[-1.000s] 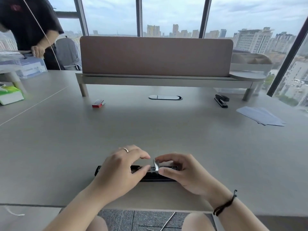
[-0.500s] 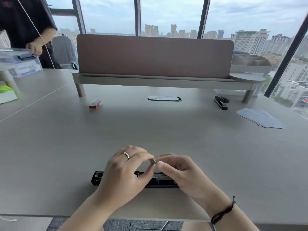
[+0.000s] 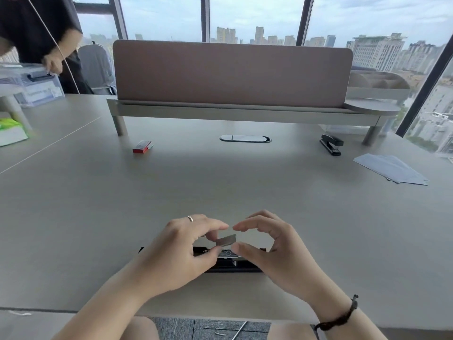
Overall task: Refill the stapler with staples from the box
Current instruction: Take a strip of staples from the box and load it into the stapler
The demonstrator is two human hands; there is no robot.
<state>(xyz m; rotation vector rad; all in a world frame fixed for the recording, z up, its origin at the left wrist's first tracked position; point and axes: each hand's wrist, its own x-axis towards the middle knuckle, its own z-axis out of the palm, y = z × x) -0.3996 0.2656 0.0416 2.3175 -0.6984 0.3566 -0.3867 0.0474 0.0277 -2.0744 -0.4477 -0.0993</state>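
A black stapler (image 3: 228, 265) lies flat and opened near the desk's front edge, mostly hidden under my hands. My left hand (image 3: 176, 251) pinches a short silver strip of staples (image 3: 226, 240) between thumb and fingers, just above the stapler's metal channel. My right hand (image 3: 277, 251) is curled beside it. Its thumb tip is at the strip's right end and its forefinger is lifted off the strip. The red and white staple box (image 3: 142, 146) lies far back on the left, out of reach of both hands.
A second black stapler (image 3: 331, 144) sits at the back right, with sheets of paper (image 3: 392, 169) beyond it. A raised shelf with a brown divider (image 3: 232, 74) spans the back. At far left a person handles a clear plastic bin (image 3: 31, 87).
The staple strip has come up from the stapler and turned flat in my left fingers. My right forefinger has let go and opened away from it.
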